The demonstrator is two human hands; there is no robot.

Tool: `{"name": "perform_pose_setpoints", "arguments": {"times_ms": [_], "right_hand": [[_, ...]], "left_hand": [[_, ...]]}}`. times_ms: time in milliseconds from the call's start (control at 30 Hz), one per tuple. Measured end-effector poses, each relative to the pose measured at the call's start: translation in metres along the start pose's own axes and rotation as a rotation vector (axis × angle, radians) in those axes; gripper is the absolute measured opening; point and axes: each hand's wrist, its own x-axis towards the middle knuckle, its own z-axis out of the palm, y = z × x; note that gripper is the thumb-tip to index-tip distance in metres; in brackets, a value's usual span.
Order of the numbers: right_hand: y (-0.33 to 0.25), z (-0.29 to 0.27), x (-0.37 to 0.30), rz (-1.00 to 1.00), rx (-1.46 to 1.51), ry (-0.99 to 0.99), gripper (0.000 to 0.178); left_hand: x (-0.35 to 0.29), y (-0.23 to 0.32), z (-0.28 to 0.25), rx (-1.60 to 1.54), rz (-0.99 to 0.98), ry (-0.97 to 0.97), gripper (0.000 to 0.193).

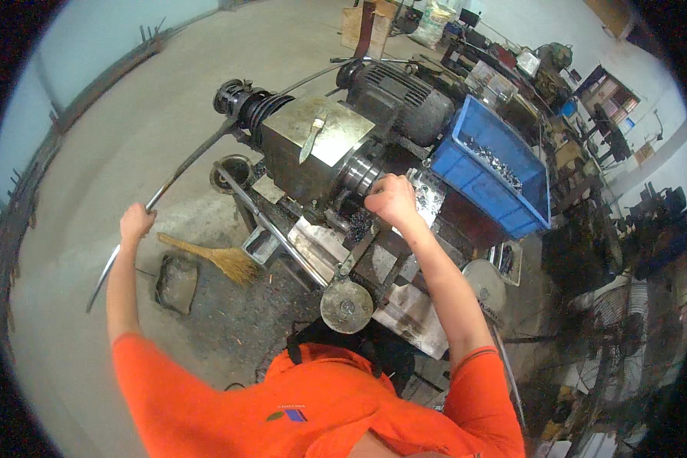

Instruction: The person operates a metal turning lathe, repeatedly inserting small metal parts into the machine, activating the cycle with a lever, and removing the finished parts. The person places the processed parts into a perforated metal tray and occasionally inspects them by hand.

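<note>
On the left, my left hand (137, 222) is closed around a long metal bar (187, 164). This bar runs up to the dark round fitting (240, 101) at the left end of a lathe-like machine (294, 172). My right hand (393, 200) has its fingers curled in at the front of the machine's shiny round spindle (361, 174). Whatever those fingers hold, if anything, is hidden. A flat brush (312, 139) lies on top of the machine's metal housing. Dark metal shavings (359, 225) cling below the spindle.
A blue plastic bin (492, 195) holding small metal pieces stands right of the spindle, beside a dark motor (401, 99). Nearer me is a round handwheel (346, 307). A straw broom (221, 259) and a grimy tray (175, 284) sit at the lower left. A fan (618, 328) stands at right.
</note>
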Motion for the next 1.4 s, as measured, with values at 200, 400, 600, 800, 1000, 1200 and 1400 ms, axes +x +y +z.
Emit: {"name": "perform_pose_setpoints", "arguments": {"times_ms": [200, 400, 600, 800, 1000, 1200, 1400], "right_hand": [[0.012, 0.010, 0.004, -0.110, -0.129, 0.018, 0.019], [0.008, 0.005, 0.004, -0.204, -0.210, -0.020, 0.022], [0.015, 0.010, 0.003, -0.218, -0.326, 0.056, 0.021], [0.025, -0.066, -0.026, -0.204, -0.305, 0.182, 0.018], [0.100, -0.161, -0.046, 0.032, -0.465, 0.251, 0.038], [0.112, -0.148, -0.096, 0.043, -0.166, 0.393, 0.053], [0.127, -0.141, -0.235, 0.270, 0.246, 0.349, 0.042]], "left_hand": [[0.020, -0.004, 0.013, 0.116, 0.002, 0.283, 0.033], [-0.083, 0.033, 0.020, -0.056, 0.045, 0.170, 0.033], [-0.096, 0.040, 0.036, -0.116, 0.101, 0.035, 0.032], [-0.069, 0.069, 0.017, -0.299, 0.339, -0.241, 0.023], [-0.036, 0.066, 0.049, -0.962, 0.430, -0.454, 0.018], [-0.042, 0.065, 0.045, -0.941, 0.442, -0.351, 0.023], [-0.036, 0.068, 0.053, -0.921, 0.422, -0.331, 0.028]]}}
